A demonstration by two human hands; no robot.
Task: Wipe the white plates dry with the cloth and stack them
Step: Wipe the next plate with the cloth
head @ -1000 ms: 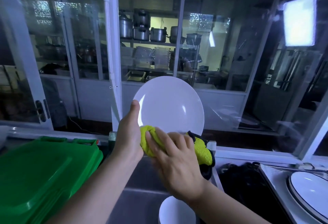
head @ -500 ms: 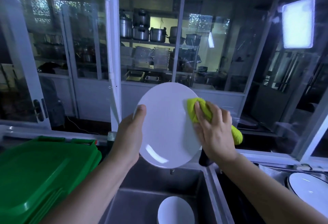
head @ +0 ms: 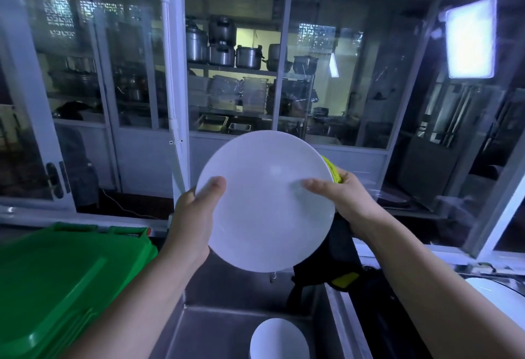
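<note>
I hold a round white plate upright over the sink, its face toward me. My left hand grips its left rim, thumb on the face. My right hand grips the right rim with the thumb across the face and the fingers behind. A yellow-green and black cloth is pressed behind the plate under those fingers, its black end hanging below. Another white plate lies in the sink below. A plate rests at the right edge.
A green plastic lid covers a bin at the left. The steel sink basin lies under the hands. Glass partition panels stand close behind, with pots on shelves beyond. A counter runs along the right.
My right hand took the cloth off the plate's face and round to its back. The plate turned to face me squarely, and my right thumb now lies on the front.
</note>
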